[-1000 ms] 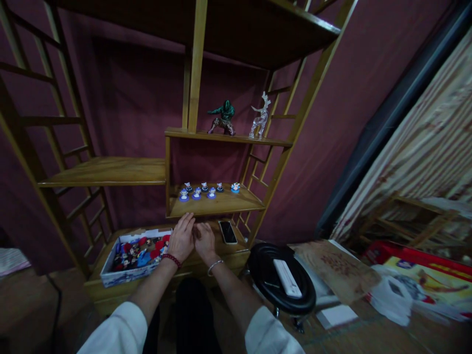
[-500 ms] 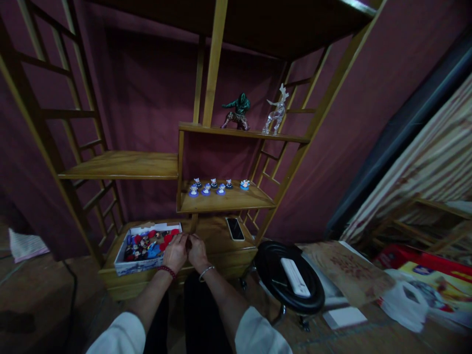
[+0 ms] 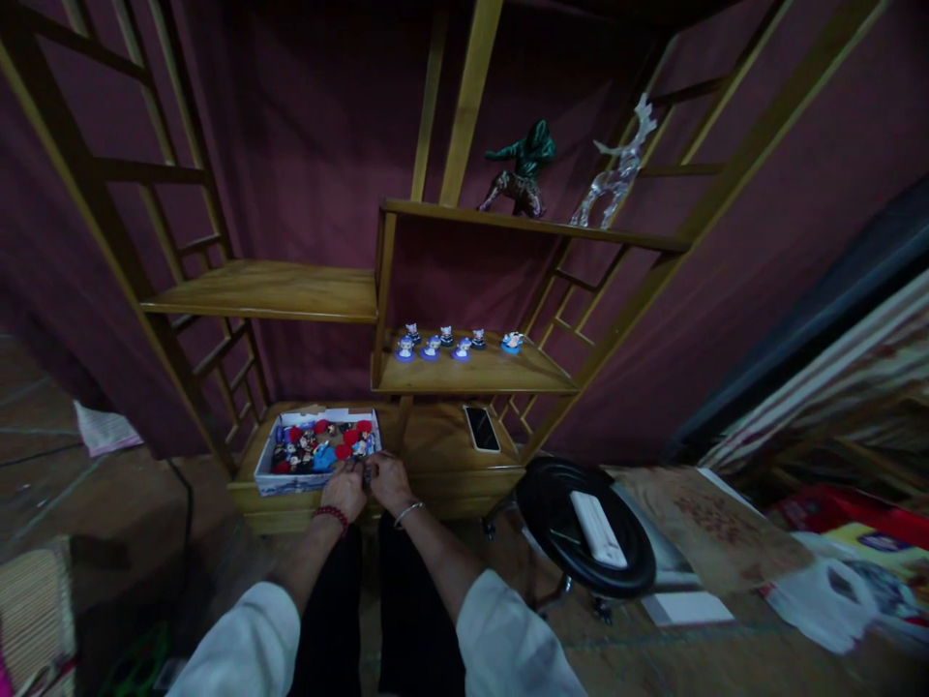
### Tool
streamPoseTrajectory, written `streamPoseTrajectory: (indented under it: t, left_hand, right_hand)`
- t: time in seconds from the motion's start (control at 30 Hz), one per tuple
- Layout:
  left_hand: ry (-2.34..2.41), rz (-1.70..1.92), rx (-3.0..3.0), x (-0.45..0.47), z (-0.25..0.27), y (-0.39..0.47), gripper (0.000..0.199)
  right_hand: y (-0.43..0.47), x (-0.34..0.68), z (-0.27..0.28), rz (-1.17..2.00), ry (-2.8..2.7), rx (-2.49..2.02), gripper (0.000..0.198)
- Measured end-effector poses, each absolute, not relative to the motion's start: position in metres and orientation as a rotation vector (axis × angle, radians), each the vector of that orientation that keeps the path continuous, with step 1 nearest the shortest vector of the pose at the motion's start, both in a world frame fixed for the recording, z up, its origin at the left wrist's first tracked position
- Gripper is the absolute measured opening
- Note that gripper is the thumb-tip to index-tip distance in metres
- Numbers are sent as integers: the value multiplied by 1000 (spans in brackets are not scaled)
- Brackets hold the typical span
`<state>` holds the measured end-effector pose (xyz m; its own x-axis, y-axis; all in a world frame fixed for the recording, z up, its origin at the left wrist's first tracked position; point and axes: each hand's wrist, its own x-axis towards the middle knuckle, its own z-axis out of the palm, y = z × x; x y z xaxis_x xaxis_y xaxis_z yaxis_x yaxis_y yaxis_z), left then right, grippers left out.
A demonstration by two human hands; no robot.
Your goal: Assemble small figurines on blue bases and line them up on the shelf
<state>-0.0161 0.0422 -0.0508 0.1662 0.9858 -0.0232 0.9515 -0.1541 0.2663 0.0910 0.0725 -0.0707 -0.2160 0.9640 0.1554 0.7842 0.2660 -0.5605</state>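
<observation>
My left hand (image 3: 344, 491), with a red bead bracelet at its wrist, is closed around something small and dark. My right hand (image 3: 388, 481), wearing a silvery bangle, meets it with fingers pinched on the same small thing, mostly hidden between the fingertips. Both hands are just in front of an open box (image 3: 270, 481) packed with small colourful figurines (image 3: 312, 447), some with red parts. Several small figurines (image 3: 432, 348) on purple and dark bases stand in two rows on the shelf above, with a blue-based one (image 3: 512, 342) to their right.
A phone (image 3: 482, 428) lies on the bottom shelf. On the upper shelf stand a dark green hooded figure (image 3: 524, 169) and a clear deer figurine (image 3: 615, 174). To the right, a black round stool (image 3: 537, 503) holds a white long box (image 3: 598, 529). A plastic bag (image 3: 827, 590) lies beyond.
My view has shifted, so the shelves sit further right and higher in the picture. My hands have stayed together in front of the box, a little lower relative to it.
</observation>
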Motion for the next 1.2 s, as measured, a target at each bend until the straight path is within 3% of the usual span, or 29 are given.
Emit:
streamPoseTrajectory:
  t: [0.43,0.8,1.03,1.2]
  left_hand:
    - [1906,143,2254,-25,-63,46,40]
    - [1890,154,2190,-32,-58,61,36]
    - [1971,28,1992,-42,-58,67,49]
    - [1935,-140,1942,-55,-58,80,41]
  right_hand:
    - [85,81,-74,428,-2263,-1585,23]
    - [102,77,-72,583,-2390,-1684,29]
    - [108,75,-68,631,-2471,-1645,32]
    - [114,73,-67,641,-2563,-1594,29]
